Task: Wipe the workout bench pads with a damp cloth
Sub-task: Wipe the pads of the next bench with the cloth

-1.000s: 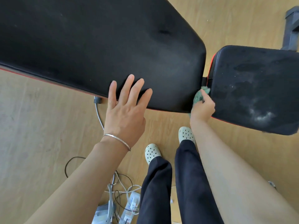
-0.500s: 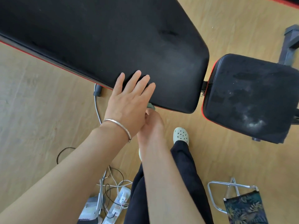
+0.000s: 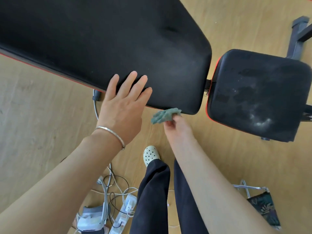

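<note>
bangle (image 3: 112, 132), dark trousers (image 3: 152, 191) (1 pale clog (image 3: 150, 155))

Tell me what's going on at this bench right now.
A person is leaning over a workout bench, mid-wipe. The left hand lies flat with straight fingers on the near edge of the long black back pad. The right hand pinches a crumpled green cloth at that same edge, near the pad's rounded corner. The smaller black seat pad to the right shows whitish smears, and neither hand is on it.

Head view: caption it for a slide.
Left hand rests on the long bench pad while the right hand holds a green cloth at its edge.
</note>
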